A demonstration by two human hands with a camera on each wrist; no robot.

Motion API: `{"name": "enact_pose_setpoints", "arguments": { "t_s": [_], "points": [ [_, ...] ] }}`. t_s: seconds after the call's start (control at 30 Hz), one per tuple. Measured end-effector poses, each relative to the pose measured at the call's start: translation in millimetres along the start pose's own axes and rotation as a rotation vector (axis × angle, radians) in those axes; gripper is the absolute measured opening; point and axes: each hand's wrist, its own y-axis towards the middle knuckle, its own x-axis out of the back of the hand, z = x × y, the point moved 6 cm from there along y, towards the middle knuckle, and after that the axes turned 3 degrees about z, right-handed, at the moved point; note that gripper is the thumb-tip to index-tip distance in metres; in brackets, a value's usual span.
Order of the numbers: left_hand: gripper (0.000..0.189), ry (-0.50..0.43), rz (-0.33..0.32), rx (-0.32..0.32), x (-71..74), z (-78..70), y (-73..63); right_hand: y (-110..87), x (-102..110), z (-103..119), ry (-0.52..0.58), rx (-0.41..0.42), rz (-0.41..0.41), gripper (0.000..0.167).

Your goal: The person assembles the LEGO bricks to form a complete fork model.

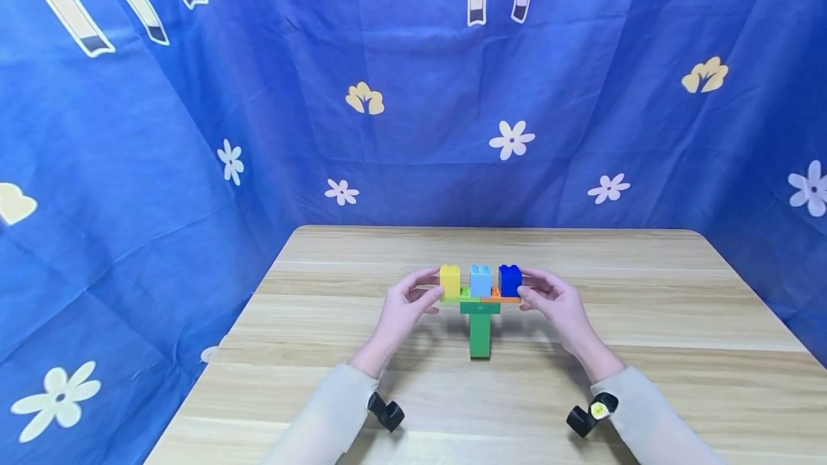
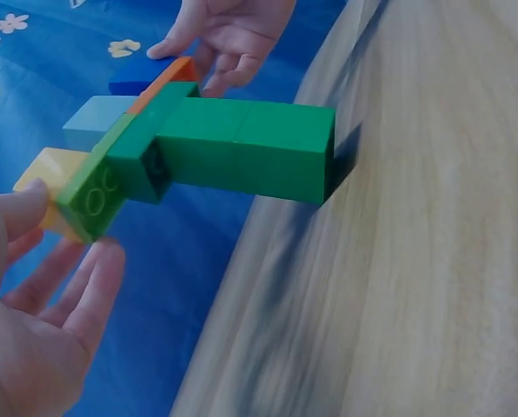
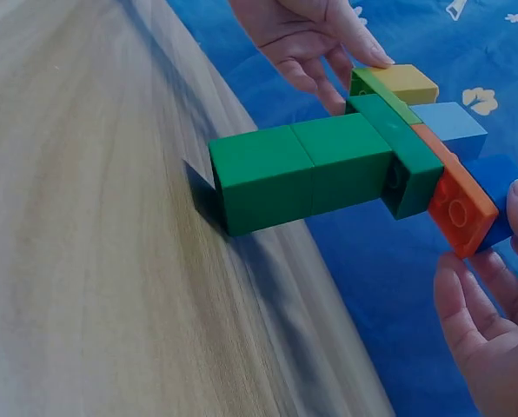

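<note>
A T-shaped build of toy building bricks stands upright over the wooden table [image 1: 413, 407]. Its stem is two stacked green bricks [image 2: 246, 148], topped by a wider green brick [image 1: 480, 308]. Across that lie a light green plate [image 2: 94, 191] and an orange plate [image 3: 459, 204], end to end. On top sit a yellow brick [image 1: 450, 281], a light blue brick [image 1: 480, 281] and a dark blue brick [image 1: 510, 281], spaced apart. My left hand [image 1: 402, 311] pinches the yellow brick at the left end. At the right end, my right hand [image 1: 563, 311] pinches the dark blue brick.
Behind the table's far edge hangs a blue cloth [image 1: 420, 142] printed with flowers and animal legs; it also covers both sides. A small black camera is strapped on each sleeve, one at the left wrist [image 1: 386, 412], one at the right [image 1: 591, 413].
</note>
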Motion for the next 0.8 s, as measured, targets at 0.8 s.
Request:
{"name": "enact_pose_setpoints", "arguments": {
  "t_s": [0.8],
  "points": [
    [0.039, -0.039, -0.064, 0.183, -6.3, 58.2, 28.0, 22.9, 10.9, -48.7, -0.030, -0.303, -0.102, 0.048]
  ]
}}
